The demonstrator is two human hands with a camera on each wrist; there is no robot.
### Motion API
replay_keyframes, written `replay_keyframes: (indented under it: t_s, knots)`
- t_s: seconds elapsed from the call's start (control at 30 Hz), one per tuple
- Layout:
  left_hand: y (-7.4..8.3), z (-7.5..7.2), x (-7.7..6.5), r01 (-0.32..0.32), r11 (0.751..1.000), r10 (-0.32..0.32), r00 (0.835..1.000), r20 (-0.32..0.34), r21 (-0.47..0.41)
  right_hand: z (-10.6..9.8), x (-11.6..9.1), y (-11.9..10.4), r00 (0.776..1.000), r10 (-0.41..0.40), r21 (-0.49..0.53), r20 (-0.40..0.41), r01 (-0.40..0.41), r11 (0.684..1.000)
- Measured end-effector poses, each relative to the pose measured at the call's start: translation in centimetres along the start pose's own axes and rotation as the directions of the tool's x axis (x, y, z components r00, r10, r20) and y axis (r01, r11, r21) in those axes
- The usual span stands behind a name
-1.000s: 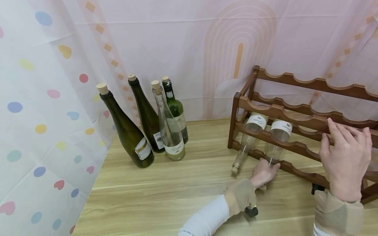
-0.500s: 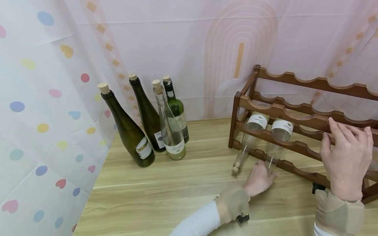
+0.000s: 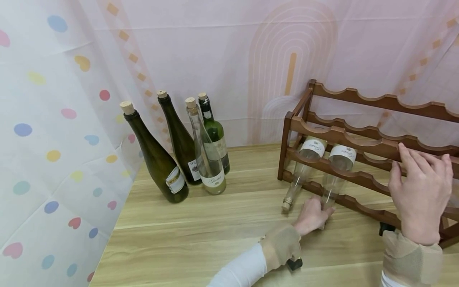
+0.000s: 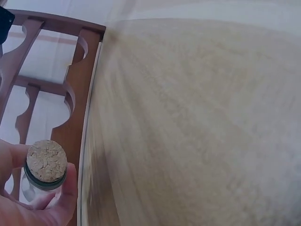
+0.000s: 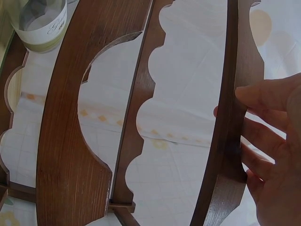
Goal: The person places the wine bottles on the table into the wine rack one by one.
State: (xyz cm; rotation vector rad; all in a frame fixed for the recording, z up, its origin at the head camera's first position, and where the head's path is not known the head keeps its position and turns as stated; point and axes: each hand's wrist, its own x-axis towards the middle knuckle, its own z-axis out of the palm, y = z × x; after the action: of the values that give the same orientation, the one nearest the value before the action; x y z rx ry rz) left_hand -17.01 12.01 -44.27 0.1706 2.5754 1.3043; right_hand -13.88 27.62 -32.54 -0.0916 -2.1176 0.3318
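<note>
My left hand (image 3: 313, 217) holds the neck of a clear glass wine bottle (image 3: 337, 167) with a white label, lying in the bottom row of the brown wooden wine rack (image 3: 358, 137). In the left wrist view its cork (image 4: 47, 160) faces up between thumb and fingers. A second clear bottle (image 3: 303, 169) lies in the end slot beside it, corked neck jutting out over the front rail. My right hand (image 3: 421, 191) rests on the rack's upper front rail; in the right wrist view the thumb lies on one side of the rail (image 5: 230, 113), fingers on the other.
Left of the rack, several corked bottles stand upright on the wooden table (image 3: 172, 243): two dark ones (image 3: 154, 159), a clear one (image 3: 208, 159) and a green one (image 3: 215, 135). A patterned cloth (image 3: 222, 59) hangs behind.
My left hand has shifted slightly left and toward me, to the cork end of the bottle's neck. My right hand stays on the rail; the bottles and rack look unmoved.
</note>
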Motion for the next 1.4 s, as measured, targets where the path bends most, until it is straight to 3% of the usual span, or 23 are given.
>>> replay_keyframes:
  t_s: [0.27,0.4,0.57,0.7,0.77,0.8,0.83,0.9,0.97,1.03,1.17,1.2,1.23,1.27,1.3,1.33,1.37,1.4]
  knots:
    - [0.0,-0.2,0.0,0.006,1.0,-0.006,1.0,0.023,-0.002,0.0,-0.1,0.1,1.0,-0.002,-0.002,-0.002,0.002,1.0]
    - [0.0,-0.4,-0.2,-0.004,0.999,0.003,1.0,0.028,0.039,0.0,-0.1,0.1,1.0,-0.002,0.0,0.0,0.002,1.0]
    - [-0.1,-1.5,-0.7,-0.068,0.993,0.062,0.997,0.055,0.1,0.0,-0.1,0.1,1.0,0.0,-0.002,0.008,0.0,1.0]
    - [-0.6,-3.4,-1.0,-0.173,0.978,0.178,0.983,-0.036,0.113,0.0,-0.1,0.0,1.0,-0.001,-0.003,0.01,0.001,1.0]
    - [-1.0,-4.8,-1.1,-0.255,0.96,0.27,0.952,-0.141,0.117,0.0,-0.1,0.0,1.0,-0.001,-0.002,0.007,0.001,1.0]
    - [-1.1,-5.6,-1.0,-0.306,0.944,0.326,0.923,-0.203,0.123,0.0,-0.1,0.0,1.0,-0.001,-0.002,0.007,0.001,1.0]
    - [-1.3,-6.5,-0.9,-0.361,0.923,0.384,0.884,-0.268,0.134,0.0,-0.1,0.0,1.0,-0.002,-0.002,0.005,0.002,1.0]
    - [-1.6,-8.6,-0.8,-0.437,0.88,0.474,0.779,-0.409,0.188,0.0,-0.1,0.0,1.0,-0.002,0.0,0.002,0.002,1.0]
    - [-1.7,-11.0,-0.6,-0.469,0.846,0.525,0.65,-0.55,0.253,0.0,-0.1,0.0,1.0,-0.001,0.001,-0.001,0.001,1.0]
    - [-1.6,-13.7,-0.3,-0.463,0.837,0.52,0.505,-0.689,0.293,0.0,-0.1,0.0,1.0,0.0,0.001,0.0,0.0,1.0]
    - [-1.3,-19.6,0.1,-0.412,0.867,0.391,0.218,-0.894,0.279,0.0,-0.1,0.0,1.0,0.001,-0.004,0.007,-0.001,1.0]
    - [-1.3,-21.0,0.1,-0.401,0.879,0.345,0.162,-0.924,0.258,0.0,-0.1,0.0,1.0,0.001,-0.004,0.007,-0.001,1.0]
    - [-1.4,-22.2,0.2,-0.381,0.893,0.306,0.124,-0.944,0.239,0.0,-0.1,0.0,1.0,0.0,-0.005,0.007,0.0,1.0]
    - [-1.5,-23.3,0.3,-0.368,0.904,0.273,0.107,-0.956,0.217,0.0,-0.1,0.0,1.0,0.0,-0.005,0.007,0.001,1.0]
    - [-1.7,-24.3,0.4,-0.35,0.916,0.249,0.112,-0.962,0.196,0.0,-0.1,0.0,1.0,-0.001,-0.004,0.006,0.001,1.0]
    - [-1.9,-25.1,0.5,-0.33,0.928,0.229,0.133,-0.964,0.174,0.0,-0.1,0.0,1.0,-0.001,-0.003,0.005,0.001,1.0]
    - [-2.2,-25.7,0.6,-0.32,0.935,0.213,0.166,-0.963,0.151,0.0,-0.1,0.0,1.0,-0.001,-0.001,0.002,0.001,1.0]
    - [-2.5,-26.2,0.8,-0.305,0.943,0.201,0.212,-0.956,0.131,0.0,-0.1,0.0,1.0,-0.001,-0.001,0.003,0.001,1.0]
